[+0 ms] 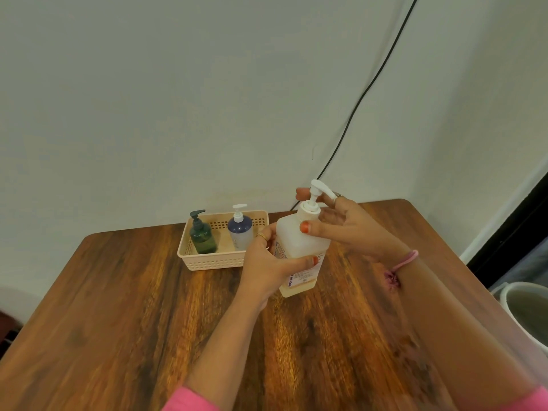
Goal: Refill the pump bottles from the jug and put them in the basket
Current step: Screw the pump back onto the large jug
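A black cable runs down the pale wall behind the wooden table.

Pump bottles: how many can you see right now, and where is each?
3. The green pump bottle and the blue-white pump bottle stand in the basket. The large white pump bottle is on the table, held by both hands. None seems hidden.

On the white pump bottle you are holding, the label shows pink vertical letters starting "BIOCHE"; the smaller print beside them is too blurred to read.
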Tool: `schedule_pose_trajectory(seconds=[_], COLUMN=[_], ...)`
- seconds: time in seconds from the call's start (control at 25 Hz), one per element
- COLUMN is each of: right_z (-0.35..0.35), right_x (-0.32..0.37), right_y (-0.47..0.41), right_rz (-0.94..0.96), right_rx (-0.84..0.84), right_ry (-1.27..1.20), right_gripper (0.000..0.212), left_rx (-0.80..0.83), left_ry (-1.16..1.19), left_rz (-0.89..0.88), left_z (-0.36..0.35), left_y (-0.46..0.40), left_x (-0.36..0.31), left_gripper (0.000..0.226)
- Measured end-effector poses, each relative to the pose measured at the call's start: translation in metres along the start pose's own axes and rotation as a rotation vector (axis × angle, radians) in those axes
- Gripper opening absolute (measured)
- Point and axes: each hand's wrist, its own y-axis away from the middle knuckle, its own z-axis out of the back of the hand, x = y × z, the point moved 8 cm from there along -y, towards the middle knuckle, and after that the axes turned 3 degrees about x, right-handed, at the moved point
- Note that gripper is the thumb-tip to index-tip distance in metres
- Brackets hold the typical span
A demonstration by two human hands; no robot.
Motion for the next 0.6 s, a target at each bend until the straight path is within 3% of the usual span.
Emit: schedule_pose_trajectory(seconds=[0.16, 0.28, 0.44, 0.6], right_z=[0.006, 0.010, 0.013, 0.016], right_x=[-0.002, -0.006, -0.010, -0.012], right_y=[-0.004, -0.011, -0.015, -0.015], right_rz=[0.011, -0.018, -0.052, -0.019], right_rx=[-0.005, -0.073, -0.020, -0.025], right_ry=[-0.044, 0.033, 0.017, -0.001], right_gripper=[0.041, 0.050, 0.055, 0.041], left_rx=[0.002, 0.009, 0.019, 0.042], left_ry=[0.005, -0.002, 0.003, -0.008], left_rz=[0.011, 0.012, 0.000, 0.015], left_z=[-0.001, -0.004, -0.007, -0.011], left_y=[-0.004, -0.009, -0.014, -0.021], left_x=[0.004, 0.006, 0.007, 0.013], left_gripper=[0.085, 0.087, 0.090, 0.084])
